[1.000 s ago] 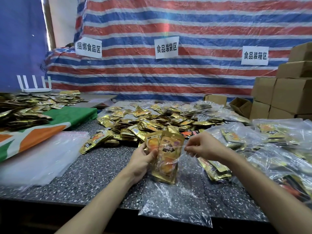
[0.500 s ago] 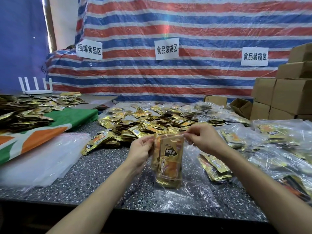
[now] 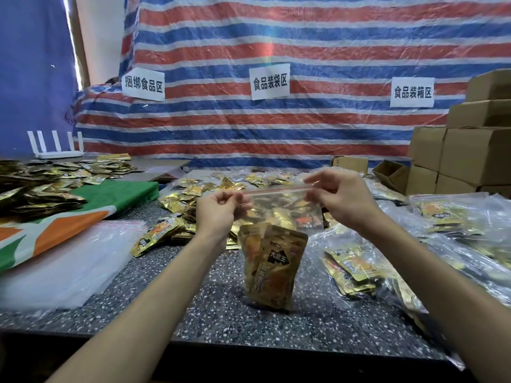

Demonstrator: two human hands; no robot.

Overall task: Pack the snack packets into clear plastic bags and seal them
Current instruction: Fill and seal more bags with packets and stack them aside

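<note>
Pinches the left end of the zip strip (image 3: 276, 189) with the left hand (image 3: 218, 214), thumb and curled fingers closed on the plastic. Pinches the right end with the right hand (image 3: 343, 200), thumb and forefinger tight on the strip, other fingers curled beneath. Holds the strip taut and nearly level between the two hands, with a red line along it. Impossible to tell whether the strip is pressed shut.

Lets the bag (image 3: 279, 208) hang upright from the strip, over the near middle of the table (image 3: 215, 316). Cannot tell whether its bottom touches the tabletop. Inside, gold packets (image 3: 273, 266), upright, sunk into the lower half, with the upper half see-through.

Behind the hands, a heap of loose packets (image 3: 177, 200) on the table. To the left, near the front edge, a flat stack of empty bags (image 3: 69, 261), partly over a green, orange and white cloth (image 3: 110, 197). To the right, filled bags (image 3: 359, 266) piled together, reaching the table's right side. Beyond those, stacked cardboard boxes (image 3: 470, 156). At the far left, a white router (image 3: 55, 153). Along the back, a red, white and blue striped tarp (image 3: 276, 37) with three paper signs (image 3: 269, 81).
</note>
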